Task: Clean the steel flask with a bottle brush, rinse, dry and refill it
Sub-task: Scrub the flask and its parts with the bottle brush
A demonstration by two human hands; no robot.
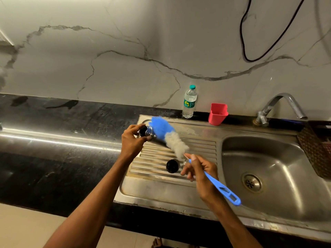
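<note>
While gripped near its mouth by the left hand, steel flask held tilted above the ribbed drainboard, fingers clamped around it. Bottle brush, blue and white bristles just beside the flask mouth, blue handle pinched between closed fingers of the right hand. Black cap resting on the drainboard. Water bottle and red cup upright at the tabletop rear, near the tap.

The steel flask is lifted above the draining board's far left corner, tilted, dark open mouth facing left. The bottle brush, blue and white bristles on a blue handle, slants across the board. A black cap lies on the board's ridges.
</note>
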